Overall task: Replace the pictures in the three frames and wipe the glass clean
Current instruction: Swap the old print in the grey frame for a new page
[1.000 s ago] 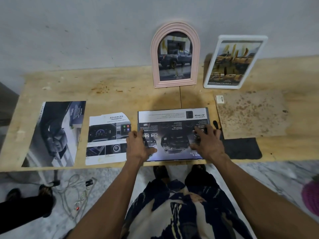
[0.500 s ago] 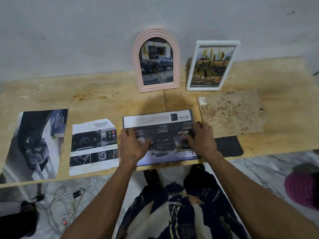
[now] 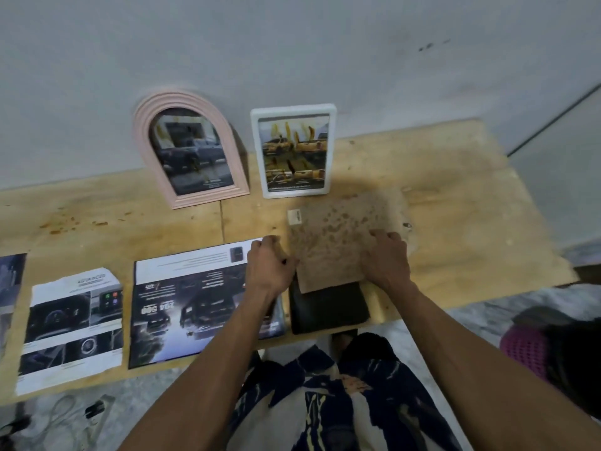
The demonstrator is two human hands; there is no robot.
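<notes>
Your left hand (image 3: 270, 268) sits at the upper right corner of the big car print (image 3: 195, 304), fingers curled under, knuckles up; whether it pinches the print's edge or the cloth's left edge is not visible, so the grip cannot be told. Your right hand (image 3: 387, 258) lies on the stained brown cloth (image 3: 338, 236), fingers bent with the tips pressing into the fabric, nothing visibly pinched (blurry here). The cloth's near edge overlaps the black backing board (image 3: 328, 307), which lies at the table (image 3: 471, 222) front edge, just right of the print.

The big car print lies flat, long axis left to right, its text upside down to you. Left of it lies a smaller dashboard print (image 3: 71, 327), text upright.

Against the wall the pink arched frame (image 3: 192, 154) and white frame (image 3: 294, 151) stand upright, side by side, both glass fronts streaked yellowish.
</notes>
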